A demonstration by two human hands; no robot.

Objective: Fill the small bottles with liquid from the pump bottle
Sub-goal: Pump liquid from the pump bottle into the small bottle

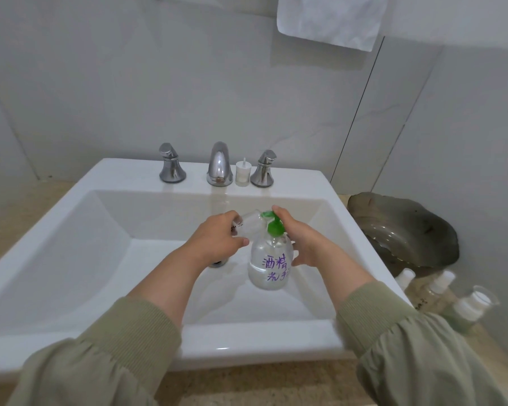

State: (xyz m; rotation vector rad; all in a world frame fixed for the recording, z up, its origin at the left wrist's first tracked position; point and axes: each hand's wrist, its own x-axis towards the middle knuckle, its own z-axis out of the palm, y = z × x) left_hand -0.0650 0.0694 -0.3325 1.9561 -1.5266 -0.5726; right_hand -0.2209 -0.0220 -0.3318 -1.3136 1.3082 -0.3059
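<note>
left hand (217, 238) grips small clear plastic bottle (249, 221), mouth at nozzle | right hand (304, 243) grips clear pump bottle with green head (272, 259) | both over middle of white ceramic sink (71, 230)

Head cam, fwd-down, close over sink (71, 224)

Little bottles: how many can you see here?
4. One clear bottle is in the left hand, at the spout of the pump bottle. Three white-capped ones stand on the counter right of the sink: back bottle, middle bottle, front bottle. The sleeve may hide more.
</note>
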